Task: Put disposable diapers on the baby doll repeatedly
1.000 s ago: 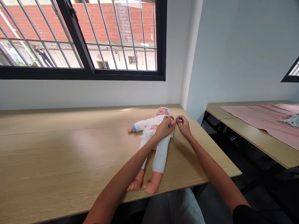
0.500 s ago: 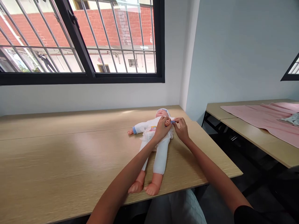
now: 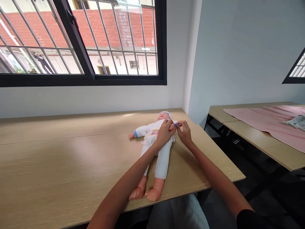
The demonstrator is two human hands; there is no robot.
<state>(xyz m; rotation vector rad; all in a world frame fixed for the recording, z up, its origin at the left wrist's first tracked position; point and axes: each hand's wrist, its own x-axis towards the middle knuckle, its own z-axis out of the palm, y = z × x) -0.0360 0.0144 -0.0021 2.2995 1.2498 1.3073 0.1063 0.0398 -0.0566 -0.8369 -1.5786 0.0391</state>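
Note:
A baby doll (image 3: 164, 159) lies on its back on the wooden table, in white clothes with blue cuffs and a white cap. Its bare feet point toward me, near the table's front edge. My left hand (image 3: 165, 131) is closed around the doll's hand and wrist on the right side of its body. With pinched fingers, my right hand (image 3: 184, 131) grips the blue sleeve cuff (image 3: 176, 125) at that same wrist. The doll's other arm (image 3: 140, 131) stretches out to the left, its cuff around the wrist. My left hand hides part of the chest.
The table (image 3: 59, 165) reaches far to the left, against the wall under a barred window (image 3: 114, 41). Across a gap to the right stands a second table (image 3: 257, 135) with a pink cloth (image 3: 267, 121) and a crumpled pale patterned cloth (image 3: 296, 122) on it.
The view has shifted slightly. Both hands stay at the doll's wrist, with the fingers of my right hand moving a little at the blue cuff.

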